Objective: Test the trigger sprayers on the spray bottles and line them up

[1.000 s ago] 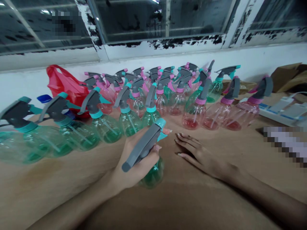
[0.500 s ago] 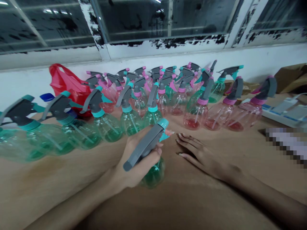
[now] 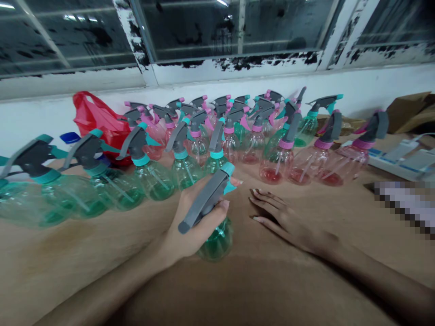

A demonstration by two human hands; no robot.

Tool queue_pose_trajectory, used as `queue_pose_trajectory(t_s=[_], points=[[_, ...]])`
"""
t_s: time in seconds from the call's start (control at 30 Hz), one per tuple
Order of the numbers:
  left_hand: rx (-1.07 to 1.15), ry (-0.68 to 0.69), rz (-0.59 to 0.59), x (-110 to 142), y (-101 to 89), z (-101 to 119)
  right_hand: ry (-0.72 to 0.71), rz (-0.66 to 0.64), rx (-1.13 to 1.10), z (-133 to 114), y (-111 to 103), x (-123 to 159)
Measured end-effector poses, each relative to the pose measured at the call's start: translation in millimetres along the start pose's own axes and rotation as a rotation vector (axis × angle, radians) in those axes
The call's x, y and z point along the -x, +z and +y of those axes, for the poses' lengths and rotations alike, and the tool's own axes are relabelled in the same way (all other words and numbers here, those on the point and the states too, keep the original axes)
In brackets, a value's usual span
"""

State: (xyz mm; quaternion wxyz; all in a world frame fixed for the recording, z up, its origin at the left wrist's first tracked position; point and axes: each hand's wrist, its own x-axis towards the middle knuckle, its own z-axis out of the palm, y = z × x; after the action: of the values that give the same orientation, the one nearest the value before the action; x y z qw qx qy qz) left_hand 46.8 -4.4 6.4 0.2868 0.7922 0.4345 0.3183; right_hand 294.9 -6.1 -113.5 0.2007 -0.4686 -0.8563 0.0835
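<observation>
My left hand point(image 3: 192, 226) is wrapped round the neck of a green spray bottle point(image 3: 217, 242) with a grey and teal trigger head. Part of the bottle's neck is hidden by my fingers, and its nozzle points away to the upper right. To the right of it, my right hand point(image 3: 285, 215) lies palm down on the wooden table point(image 3: 258, 285), fingers stretched out, holding nothing. Just beyond my left hand stands another green spray bottle point(image 3: 216, 158). A pink spray bottle point(image 3: 276, 165) is the nearest one beyond my right hand.
Several green spray bottles point(image 3: 154, 179) line the left, and several pink ones stand at the back and right. Behind the left row are a red plastic bag point(image 3: 98, 120) and a blue cap point(image 3: 70, 137). A white power strip point(image 3: 396, 165) and a blurred-out flat object point(image 3: 404, 203) lie right.
The held bottle's trigger head has shifted slightly, its rear end rising a little, with my left hand still round it. My right hand has stayed in place.
</observation>
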Motion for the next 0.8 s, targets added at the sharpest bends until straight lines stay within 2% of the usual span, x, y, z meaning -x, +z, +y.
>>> queue_pose_trajectory(t_s=[0.17, 0.33, 0.67, 0.8], points=[[-0.064, 0.057, 0.026, 1.2, 2.8, 0.5, 0.002, 0.005, 0.000, 0.7, 0.5, 0.5], [-0.053, 0.018, 0.015, 1.4, 3.1, -1.0, 0.004, 0.013, -0.012, 0.5, -1.5, 0.9], [-0.042, 0.001, -0.032, 0.1, 0.7, 3.8, -0.004, 0.006, -0.011, 4.3, -0.8, 0.8], [-0.024, 0.016, -0.017, 0.5, 2.1, 1.6, 0.001, 0.011, -0.024, 4.0, -0.6, 0.8]])
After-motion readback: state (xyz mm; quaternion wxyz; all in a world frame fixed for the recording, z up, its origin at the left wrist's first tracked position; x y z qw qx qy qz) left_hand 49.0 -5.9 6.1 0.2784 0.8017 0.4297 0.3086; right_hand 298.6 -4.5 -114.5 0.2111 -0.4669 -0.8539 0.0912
